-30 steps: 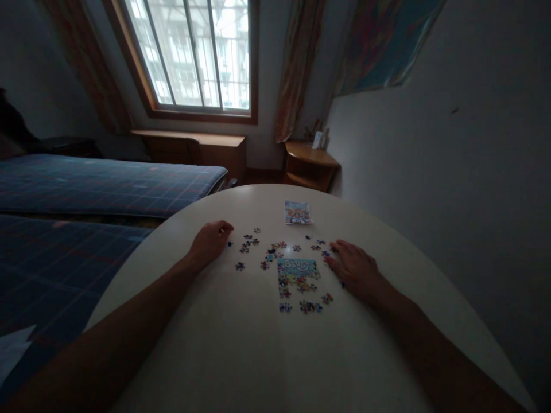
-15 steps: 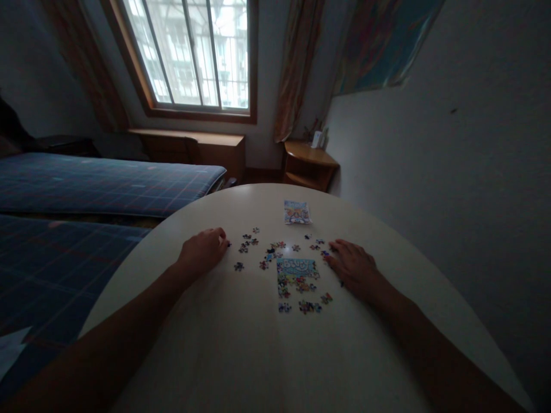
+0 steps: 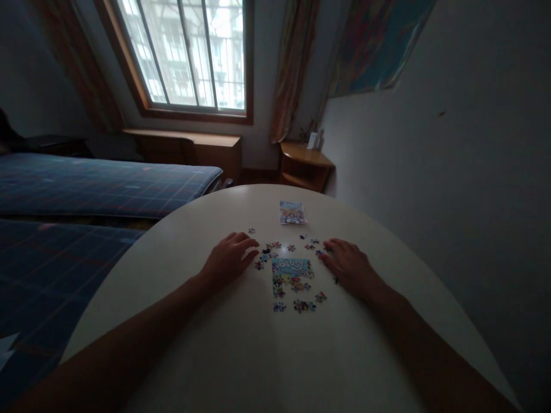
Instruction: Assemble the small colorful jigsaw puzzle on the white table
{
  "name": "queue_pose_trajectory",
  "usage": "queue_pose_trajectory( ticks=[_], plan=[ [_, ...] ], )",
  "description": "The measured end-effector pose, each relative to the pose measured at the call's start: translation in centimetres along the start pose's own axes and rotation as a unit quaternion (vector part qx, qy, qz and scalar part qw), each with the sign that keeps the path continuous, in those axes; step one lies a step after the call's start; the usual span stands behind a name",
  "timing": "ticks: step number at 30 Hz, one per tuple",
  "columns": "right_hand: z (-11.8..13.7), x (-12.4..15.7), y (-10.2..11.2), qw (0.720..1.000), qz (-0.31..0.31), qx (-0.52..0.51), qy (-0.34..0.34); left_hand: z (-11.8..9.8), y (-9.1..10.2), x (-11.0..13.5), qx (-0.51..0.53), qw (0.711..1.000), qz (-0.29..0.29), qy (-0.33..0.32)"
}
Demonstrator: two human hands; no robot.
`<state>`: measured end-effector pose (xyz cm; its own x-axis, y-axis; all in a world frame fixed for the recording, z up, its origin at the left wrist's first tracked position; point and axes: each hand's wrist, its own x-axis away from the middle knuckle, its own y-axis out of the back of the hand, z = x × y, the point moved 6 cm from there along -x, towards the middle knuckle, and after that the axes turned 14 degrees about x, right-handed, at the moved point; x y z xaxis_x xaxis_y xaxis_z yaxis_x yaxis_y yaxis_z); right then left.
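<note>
Both forearms (image 3: 142, 332) run out of sight at the lower corners, and a broad stretch of the white table (image 3: 241, 355) lies between them. Ahead of it are a short row of joined pieces (image 3: 303, 306), with single pieces beside it, and then the part-built puzzle (image 3: 293, 267), set between the two hands. Its top band carries pale letters that look like "BLUEY"; the smaller print is too blurred to read.

The left hand (image 3: 230, 258) has bent fingers, the thumb a little apart from the index, next to a cluster of loose pieces (image 3: 266, 251); its underside is hidden, so I cannot tell whether it grips one. The right hand (image 3: 349, 265) rests palm down, fingers loosely extended and thumb apart, its tips at another few loose pieces (image 3: 310, 247). A dark piece (image 3: 336, 280) shows just beside its near edge.

Farther off lies a printed sheet (image 3: 291, 213), its lettering illegible, with tabletop between it and the curved far edge. Past that edge stand a plaid mattress (image 3: 112, 180), a desk (image 3: 215, 139), a corner shelf (image 3: 305, 152) and a barred window (image 3: 185, 51); a poster (image 3: 379, 46) is cut off above.
</note>
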<state>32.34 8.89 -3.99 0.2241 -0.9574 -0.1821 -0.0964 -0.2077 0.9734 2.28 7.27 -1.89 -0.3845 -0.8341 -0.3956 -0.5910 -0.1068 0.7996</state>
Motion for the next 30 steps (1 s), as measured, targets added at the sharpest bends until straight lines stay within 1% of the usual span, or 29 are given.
queue_pose_trajectory(
  ticks=[2,4,7,11,17,20,26,30],
  plan=[
    [0.2,0.0,0.1,1.0,-0.006,0.006,0.005,-0.9,-1.0,-0.1,0.013,0.999,0.018,-0.033],
    [0.3,0.1,0.2,1.0,-0.009,0.009,0.007,-1.4,-1.8,-0.1,0.017,0.998,0.043,-0.047],
    [0.4,0.1,0.3,1.0,-0.009,0.009,0.004,-1.4,-2.0,0.0,0.008,0.997,0.059,-0.052],
    [0.4,0.1,0.3,1.0,-0.008,0.01,0.008,-0.7,-1.4,0.2,0.004,0.997,0.062,-0.047],
    [0.3,0.1,0.0,1.0,-0.012,0.006,0.014,-0.1,0.5,0.8,0.041,0.995,0.068,-0.066],
    [0.4,0.2,0.0,1.0,-0.006,0.005,0.013,0.0,1.2,1.0,0.046,0.993,0.078,-0.069],
    [0.5,0.2,0.3,1.0,0.005,0.004,0.014,-0.4,0.9,1.1,0.056,0.989,0.111,-0.082],
    [0.4,0.2,0.3,1.0,0.001,0.003,0.005,-0.2,0.9,1.1,0.054,0.988,0.125,-0.075]
  ],
)
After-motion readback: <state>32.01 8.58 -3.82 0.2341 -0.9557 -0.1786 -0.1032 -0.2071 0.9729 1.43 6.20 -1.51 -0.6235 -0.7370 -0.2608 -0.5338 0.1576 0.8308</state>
